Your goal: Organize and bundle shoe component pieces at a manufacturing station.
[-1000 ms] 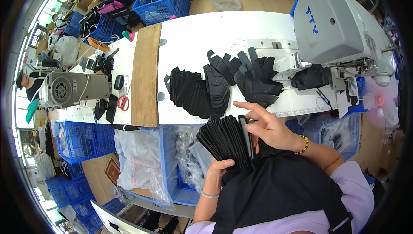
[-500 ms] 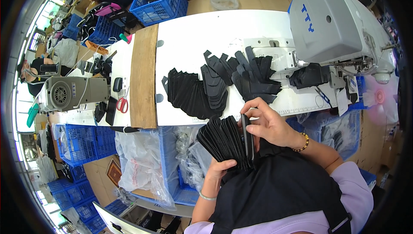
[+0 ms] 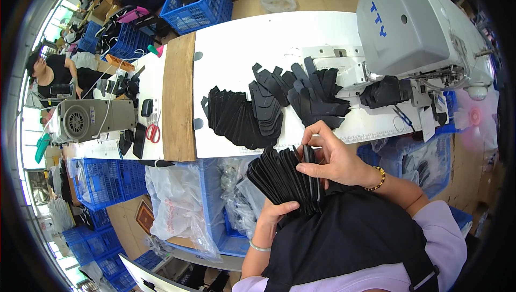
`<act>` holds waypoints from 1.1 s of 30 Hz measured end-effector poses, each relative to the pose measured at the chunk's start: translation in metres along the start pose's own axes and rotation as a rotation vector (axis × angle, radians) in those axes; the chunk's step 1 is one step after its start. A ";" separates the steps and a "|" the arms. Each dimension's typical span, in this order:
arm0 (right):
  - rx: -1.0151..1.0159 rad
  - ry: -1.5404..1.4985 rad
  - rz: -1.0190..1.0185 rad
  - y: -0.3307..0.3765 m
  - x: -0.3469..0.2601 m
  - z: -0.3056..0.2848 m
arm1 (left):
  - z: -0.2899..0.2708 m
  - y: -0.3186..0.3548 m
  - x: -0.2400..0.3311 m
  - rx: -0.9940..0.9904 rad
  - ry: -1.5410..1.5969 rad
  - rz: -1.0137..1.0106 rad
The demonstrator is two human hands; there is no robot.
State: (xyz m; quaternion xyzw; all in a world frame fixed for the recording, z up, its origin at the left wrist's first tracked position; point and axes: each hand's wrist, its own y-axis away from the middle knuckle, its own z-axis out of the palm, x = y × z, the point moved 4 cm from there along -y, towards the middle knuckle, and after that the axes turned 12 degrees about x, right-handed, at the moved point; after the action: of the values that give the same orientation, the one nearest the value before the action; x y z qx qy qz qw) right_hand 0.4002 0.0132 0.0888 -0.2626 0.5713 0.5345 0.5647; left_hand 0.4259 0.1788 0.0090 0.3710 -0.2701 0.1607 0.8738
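A thick fanned stack of black fabric pieces (image 3: 275, 176) is in front of my body, just below the table's near edge. My left hand (image 3: 278, 211) grips its lower end, with the thumb lying across the pieces. At the stack's right end, my right hand (image 3: 329, 157) pinches the top of a few pieces between thumb and fingers. On the white table beyond lie a spread row of black pieces (image 3: 231, 117), a smaller overlapping pile (image 3: 266, 104) and a loose heap of black pieces (image 3: 317, 96).
A grey sewing machine (image 3: 406, 23) stands at the right, with black pieces (image 3: 384, 93) beside it and blue-handled snips (image 3: 403, 117) nearby. Red scissors (image 3: 153, 133) lie left of a wooden board (image 3: 179, 96). Plastic bags (image 3: 180, 206) and blue crates (image 3: 107, 182) sit below. Two other people work farther off.
My right thumb has shifted left over the pieces at the stack's right end, and those pieces now sit closer to the stack. A person at the far left has come further into view.
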 end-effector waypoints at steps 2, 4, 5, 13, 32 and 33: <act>0.000 0.017 -0.009 0.000 -0.001 -0.001 | -0.004 0.000 -0.003 -0.015 0.017 -0.033; -0.001 0.017 -0.009 0.000 -0.002 -0.001 | -0.008 0.000 -0.007 -0.016 0.011 -0.035; -0.002 0.018 -0.010 0.000 -0.002 -0.001 | -0.010 -0.001 -0.008 -0.017 0.008 -0.036; 0.004 0.020 0.012 0.000 -0.002 -0.003 | 0.012 0.001 0.005 0.045 -0.044 0.009; 0.043 0.357 -0.264 -0.005 -0.018 -0.010 | -0.008 0.007 -0.001 0.198 0.025 -0.076; 0.044 0.358 -0.264 -0.006 -0.018 -0.012 | -0.007 0.007 0.000 0.203 0.029 -0.084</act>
State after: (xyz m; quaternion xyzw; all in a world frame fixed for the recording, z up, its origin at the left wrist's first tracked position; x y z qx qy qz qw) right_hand 0.4056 -0.0045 0.1010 -0.4136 0.6344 0.3883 0.5250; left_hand 0.4246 0.1882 0.0087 0.4660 -0.2242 0.1559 0.8416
